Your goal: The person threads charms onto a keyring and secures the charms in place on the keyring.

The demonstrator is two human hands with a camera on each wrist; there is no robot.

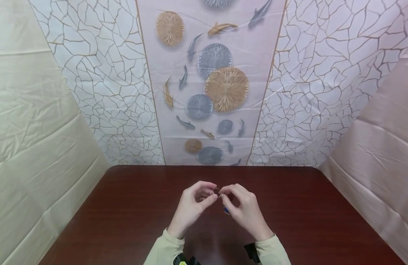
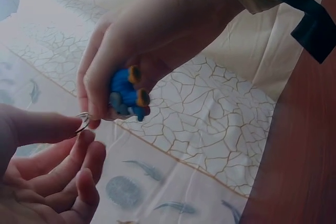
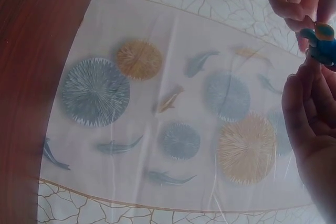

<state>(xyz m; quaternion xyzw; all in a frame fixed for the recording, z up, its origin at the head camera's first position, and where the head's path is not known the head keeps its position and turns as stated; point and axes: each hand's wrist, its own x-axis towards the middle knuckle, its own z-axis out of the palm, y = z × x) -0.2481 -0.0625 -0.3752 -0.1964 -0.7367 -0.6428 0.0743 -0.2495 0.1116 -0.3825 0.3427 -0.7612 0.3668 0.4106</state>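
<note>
Between the two hands, above the table, is a thin metal key ring (image 2: 84, 121). My left hand (image 1: 190, 207) pinches the ring between thumb and fingertips, its other fingers bent loosely below. My right hand (image 1: 246, 209) meets the ring's other side with thumb and index fingertip. Under its curled fingers hangs a small blue figurine (image 2: 122, 91) with orange-yellow round ends, a keychain charm by its look. Only a bit of blue shows in the head view; the right wrist view catches the figurine at its right edge. How it joins the ring is hidden by the fingers.
A dark red-brown table (image 1: 131, 217) lies under the hands. Behind it hangs a patterned cloth (image 1: 204, 129) with fish and round motifs. Plain beige cloth (image 1: 41, 165) walls in the left side, and similar cloth (image 1: 379, 158) the right. Dark straps (image 1: 252, 252) sit at the wrists.
</note>
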